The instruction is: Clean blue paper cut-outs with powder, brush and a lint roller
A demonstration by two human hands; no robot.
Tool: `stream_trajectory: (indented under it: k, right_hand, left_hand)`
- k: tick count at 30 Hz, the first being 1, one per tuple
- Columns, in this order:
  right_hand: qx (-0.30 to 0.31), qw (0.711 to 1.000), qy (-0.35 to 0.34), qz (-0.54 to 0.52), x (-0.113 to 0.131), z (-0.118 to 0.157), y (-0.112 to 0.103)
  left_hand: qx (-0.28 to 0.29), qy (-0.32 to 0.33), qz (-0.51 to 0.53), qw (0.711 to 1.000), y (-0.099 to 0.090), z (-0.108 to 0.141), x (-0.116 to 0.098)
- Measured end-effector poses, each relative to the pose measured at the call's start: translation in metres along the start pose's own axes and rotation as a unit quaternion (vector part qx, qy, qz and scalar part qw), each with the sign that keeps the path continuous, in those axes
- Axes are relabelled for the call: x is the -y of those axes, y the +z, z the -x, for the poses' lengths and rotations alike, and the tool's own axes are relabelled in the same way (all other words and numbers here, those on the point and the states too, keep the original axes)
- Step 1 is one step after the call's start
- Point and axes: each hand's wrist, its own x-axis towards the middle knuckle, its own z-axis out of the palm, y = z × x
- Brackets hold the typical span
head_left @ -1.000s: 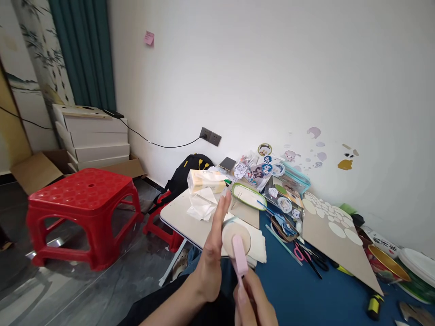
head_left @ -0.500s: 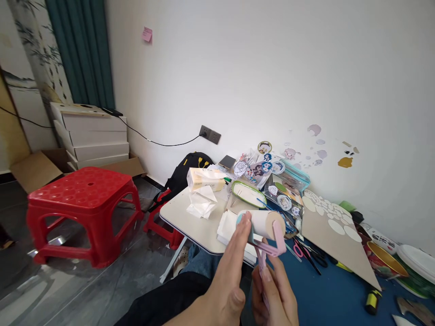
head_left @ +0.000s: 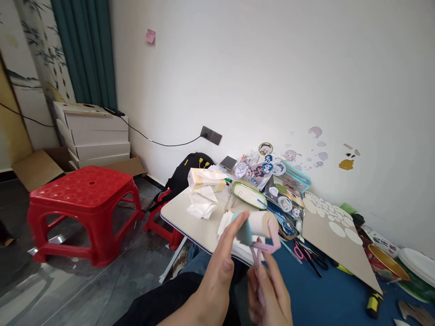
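Note:
A lint roller (head_left: pixel 260 223) with a white roll and a pink frame is held up at the lower centre. My right hand (head_left: pixel 270 290) is wrapped round its pink handle. My left hand (head_left: pixel 217 271) has its fingers stretched out, with the fingertips against the left end of the roll, where a pale blue part shows. Behind the roller, white folded paper (head_left: pixel 226 224) lies on the cream table (head_left: pixel 176 215). Crumpled tissue (head_left: pixel 203 202) and a yellow and white tissue pack (head_left: pixel 207 179) are farther left on it.
A red stool (head_left: pixel 84 190) stands at left before stacked white boxes (head_left: pixel 98 136). At right, a blue surface (head_left: pixel 316 299) bears scissors (head_left: pixel 306 256), a grey board (head_left: pixel 326 226) and a gold-rimmed bowl (head_left: pixel 389 262). A green-rimmed tray (head_left: pixel 249 194) and stickers lie behind the roller.
Both hands and the roller have shifted slightly left. The roller has turned a little, and more of the pale blue part now shows beside my left fingers.

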Motion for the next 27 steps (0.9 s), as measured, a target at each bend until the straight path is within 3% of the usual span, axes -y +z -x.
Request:
stream_trajectory:
  k: [3, 5, 9, 13, 20, 24, 27]
  right_hand:
    - [0.055, 0.998, -0.014, 0.027, -0.001, 0.000, 0.000]
    - [0.050, 0.998, -0.029, 0.032, -0.002, -0.001, 0.000]
    - [0.057, 0.995, 0.005, 0.079, 0.001, -0.007, -0.002]
    - [0.085, 0.992, 0.008, 0.096, 0.002, -0.011, -0.003]
    - [0.075, 0.994, 0.019, 0.077, 0.003, -0.013, -0.001]
    - [0.058, 0.996, 0.023, 0.060, 0.008, -0.017, -0.001]
    - [0.072, 0.997, 0.018, 0.013, 0.007, -0.021, -0.003]
  left_hand:
    - [-0.026, -0.003, 0.021, 0.999, -0.002, -0.003, 0.001]
    - [-0.055, -0.011, 0.046, 0.997, -0.004, -0.005, 0.004]
    - [-0.033, -0.031, 0.053, 0.998, -0.007, -0.007, 0.010]
    - [-0.049, -0.032, 0.058, 0.997, -0.009, -0.007, 0.012]
    - [-0.039, -0.036, 0.006, 0.999, -0.013, -0.007, 0.007]
    - [-0.003, -0.033, 0.047, 0.998, -0.015, -0.011, 0.013]
    - [-0.012, -0.004, 0.060, 0.998, -0.017, -0.019, 0.014]
